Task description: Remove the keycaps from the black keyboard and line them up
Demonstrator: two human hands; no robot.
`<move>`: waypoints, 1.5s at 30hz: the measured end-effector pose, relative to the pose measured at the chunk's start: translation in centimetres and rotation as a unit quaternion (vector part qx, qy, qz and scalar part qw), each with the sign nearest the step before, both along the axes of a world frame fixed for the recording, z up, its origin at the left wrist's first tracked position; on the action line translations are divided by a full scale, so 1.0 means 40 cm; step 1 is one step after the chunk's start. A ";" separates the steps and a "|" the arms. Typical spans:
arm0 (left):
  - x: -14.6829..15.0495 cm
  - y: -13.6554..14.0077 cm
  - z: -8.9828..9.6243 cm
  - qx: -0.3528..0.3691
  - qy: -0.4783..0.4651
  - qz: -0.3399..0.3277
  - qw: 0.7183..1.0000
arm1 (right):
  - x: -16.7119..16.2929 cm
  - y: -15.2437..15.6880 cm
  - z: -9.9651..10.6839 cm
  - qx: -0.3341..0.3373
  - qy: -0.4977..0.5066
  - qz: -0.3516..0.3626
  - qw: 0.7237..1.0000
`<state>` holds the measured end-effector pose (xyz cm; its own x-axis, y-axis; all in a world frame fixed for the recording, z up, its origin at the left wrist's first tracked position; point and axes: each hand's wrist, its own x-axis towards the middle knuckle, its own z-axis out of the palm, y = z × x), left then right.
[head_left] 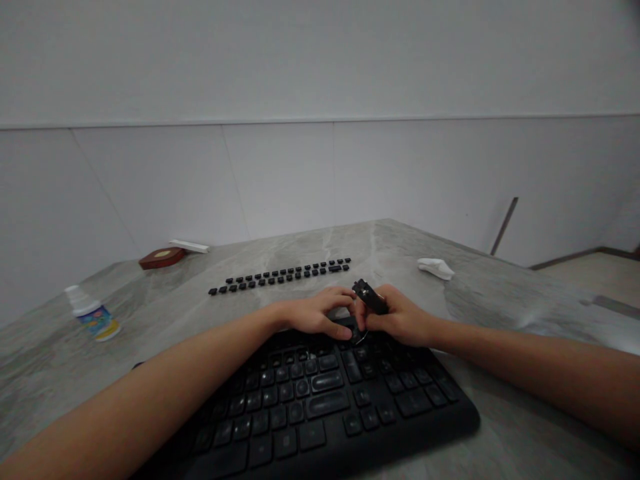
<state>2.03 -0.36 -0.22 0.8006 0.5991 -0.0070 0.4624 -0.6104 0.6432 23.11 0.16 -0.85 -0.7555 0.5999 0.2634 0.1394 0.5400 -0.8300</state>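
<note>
A black keyboard [325, 404] lies on the table in front of me, some keys along its top row bare of their caps. My right hand [395, 316] is closed around a black-handled keycap puller [369, 295], whose wire loop reaches down to the keyboard's upper right part. Right beside it, my left hand [320, 313] rests at the keyboard's top edge, thumb and fingers apart, the thumb close to the wire. Its fingertips are partly hidden by the other hand. Behind the keyboard, several loose black keycaps [280, 275] stand in two long rows.
The grey marble-patterned table [165, 313] runs back to a pale wall. At the left lies a white-capped spray bottle [93, 313]. A dark red box [163, 257] and a white strip [189, 246] are behind it. A crumpled white tissue [436, 268] lies at the right.
</note>
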 end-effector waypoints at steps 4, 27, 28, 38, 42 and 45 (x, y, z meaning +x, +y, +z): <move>-0.003 0.000 0.009 -0.011 -0.010 -0.008 1.000 | 0.001 -0.001 0.002 0.005 0.004 -0.005 1.000; 0.002 -0.001 0.015 -0.047 -0.062 0.025 0.997 | 0.006 0.001 -0.003 0.016 0.031 -0.002 0.999; 0.001 0.001 0.012 -0.055 -0.074 0.031 0.995 | 0.006 0.001 -0.004 0.016 0.030 -0.006 0.999; 0.014 -0.002 0.010 -0.021 -0.089 -0.036 0.995 | 0.006 -0.004 -0.001 0.030 0.025 -0.009 0.999; 0.020 -0.001 0.004 -0.020 -0.091 -0.030 0.995 | 0.007 -0.004 -0.005 0.046 0.041 -0.001 0.998; 0.021 -0.001 0.002 -0.014 -0.101 -0.029 0.994 | 0.008 -0.003 -0.005 0.062 0.059 0.012 0.996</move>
<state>2.86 -0.39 -0.15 0.8201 0.5543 0.1420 0.2863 -0.6124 0.7369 23.43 0.04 -1.06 -0.7284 0.5393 0.4225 0.0308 0.6419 -0.7661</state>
